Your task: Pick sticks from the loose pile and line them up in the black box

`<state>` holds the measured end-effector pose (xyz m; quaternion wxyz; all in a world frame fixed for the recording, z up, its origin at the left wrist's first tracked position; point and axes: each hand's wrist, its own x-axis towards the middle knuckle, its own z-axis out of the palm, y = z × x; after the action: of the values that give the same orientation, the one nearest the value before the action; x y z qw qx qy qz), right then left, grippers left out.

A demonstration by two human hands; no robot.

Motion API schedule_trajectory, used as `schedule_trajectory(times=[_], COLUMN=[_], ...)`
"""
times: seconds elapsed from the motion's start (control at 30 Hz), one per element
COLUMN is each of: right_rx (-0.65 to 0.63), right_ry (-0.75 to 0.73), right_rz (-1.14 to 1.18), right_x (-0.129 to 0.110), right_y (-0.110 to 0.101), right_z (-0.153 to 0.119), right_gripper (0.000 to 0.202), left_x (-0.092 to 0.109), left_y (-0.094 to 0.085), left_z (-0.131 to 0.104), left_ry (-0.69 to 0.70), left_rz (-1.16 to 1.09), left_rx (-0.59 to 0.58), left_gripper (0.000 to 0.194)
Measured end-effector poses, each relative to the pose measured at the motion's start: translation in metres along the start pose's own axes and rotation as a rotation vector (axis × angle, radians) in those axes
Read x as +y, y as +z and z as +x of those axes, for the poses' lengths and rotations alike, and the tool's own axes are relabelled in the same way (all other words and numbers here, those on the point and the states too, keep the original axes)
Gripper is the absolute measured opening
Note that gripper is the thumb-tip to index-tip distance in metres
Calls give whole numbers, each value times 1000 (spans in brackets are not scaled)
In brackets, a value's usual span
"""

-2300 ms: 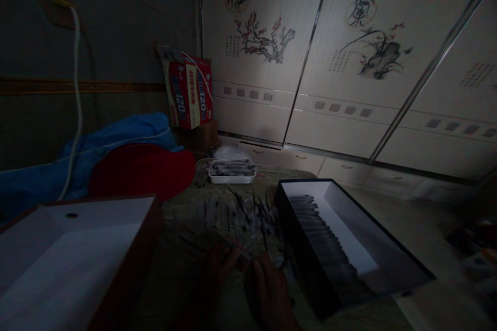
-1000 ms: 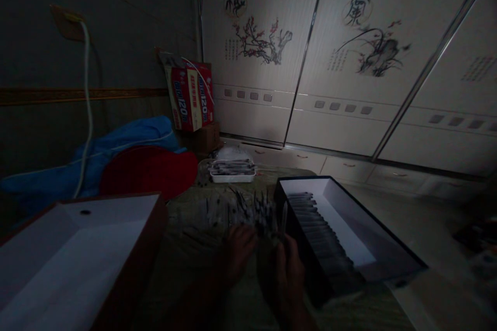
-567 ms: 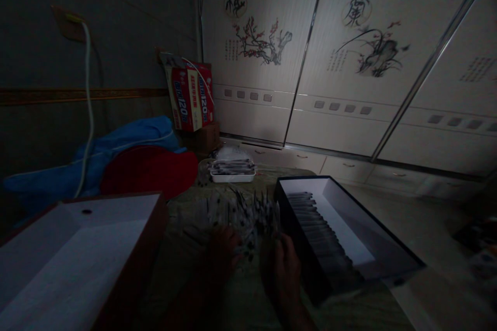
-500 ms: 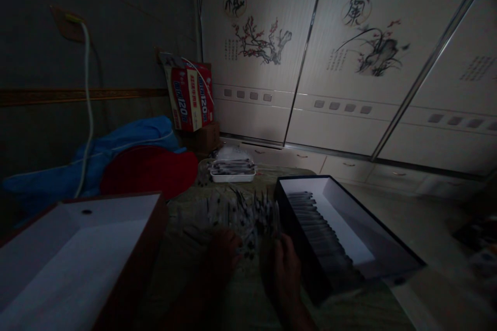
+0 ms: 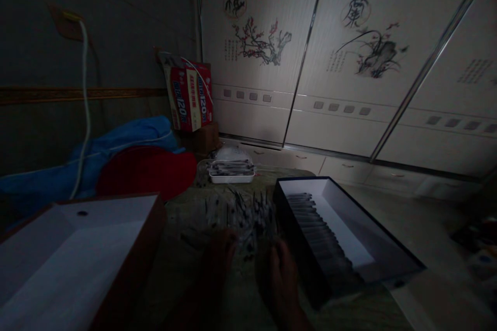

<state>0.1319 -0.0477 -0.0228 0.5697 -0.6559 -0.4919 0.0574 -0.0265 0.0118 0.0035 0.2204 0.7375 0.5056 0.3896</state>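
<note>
A loose pile of thin, pen-like sticks [image 5: 243, 214], clear with dark ends, lies on the table before me. At its near left edge is my left hand [image 5: 219, 253], its fingers curled. What they hold, if anything, is lost in shadow. My right hand [image 5: 282, 271] is at the pile's near right side, beside the dark-edged box, with its fingers closed together. Darkness hides anything between them. Inside that open box [image 5: 382, 227], similar sticks [image 5: 316, 225] lie side by side in a row along its left part.
An open brown-sided box [image 5: 151, 227] with a white inside stands at left. Behind the pile is a white tray [image 5: 233, 179] of similar sticks. Red cloth [image 5: 145, 170] and blue cloth [image 5: 128, 137] lie back left, near a red carton [image 5: 192, 95]. The light is dim.
My left hand has drawn slightly left. My right hand has lowered a little, and the pale upright stick by its fingertips no longer shows clearly. The boxes have stayed put.
</note>
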Motion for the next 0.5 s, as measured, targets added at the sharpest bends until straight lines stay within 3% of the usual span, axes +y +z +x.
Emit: schedule_trajectory(times=[0.1,0.17,0.23,0.4,0.5], right_rx=[-83,-213,-318,-235,-313], right_ry=[-81,-131,-167,-249,-281], right_rz=[-61,-59,-34,-50,-69], right_x=[-3,-11,-21,-33,-29], right_y=[-1,-1,-1,0,0], right_z=[-4,-6,-6,-8,-7], right_gripper=[43,39,36,35,31], left_x=[6,8,8,9,9], left_y=[-13,-22,-29,-30,-26], left_z=[5,10,12,9,8], left_ry=[-217,-324,-361,-400,-445], left_rz=[-346,-505,-598,-729,-825], left_rx=[121,191,159,137,153], left_gripper=[16,27,31,31,31])
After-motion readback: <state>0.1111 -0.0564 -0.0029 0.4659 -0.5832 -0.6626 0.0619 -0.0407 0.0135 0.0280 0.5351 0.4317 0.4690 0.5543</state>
